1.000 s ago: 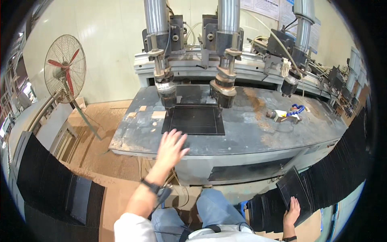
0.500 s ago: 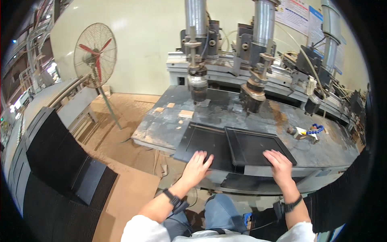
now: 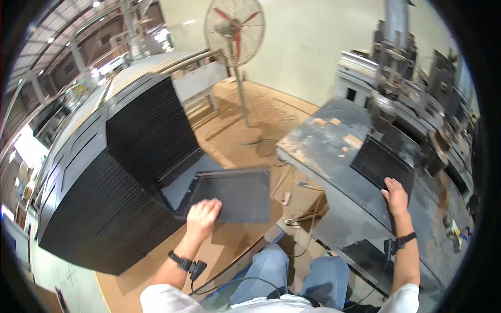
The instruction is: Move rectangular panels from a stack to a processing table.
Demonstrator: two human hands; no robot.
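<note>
My left hand (image 3: 203,218) grips the near edge of a thin black rectangular panel (image 3: 240,190), its fingers curled over the rim. The panel is off the machine table and hangs beside the step of a tall stack of black panels (image 3: 141,208). Its left end overlaps the stack's lower part, though I cannot tell if they touch. On the machine table (image 3: 334,138), my right hand (image 3: 396,195) has its fingers over the near edge of another black panel (image 3: 380,160) with a raised rim. Its thumb is partly hidden.
Drilling heads (image 3: 389,96) stand along the table's back. Wood offcuts (image 3: 352,141) lie near its left corner. A standing fan (image 3: 235,28) with red blades is behind, on a sawdust-strewn floor (image 3: 282,101). A brown board (image 3: 156,261) lies under the stack.
My view has turned left. My left hand has lifted one panel off the table and carried it left to the stack. My right hand remains at the other panel on the table.
</note>
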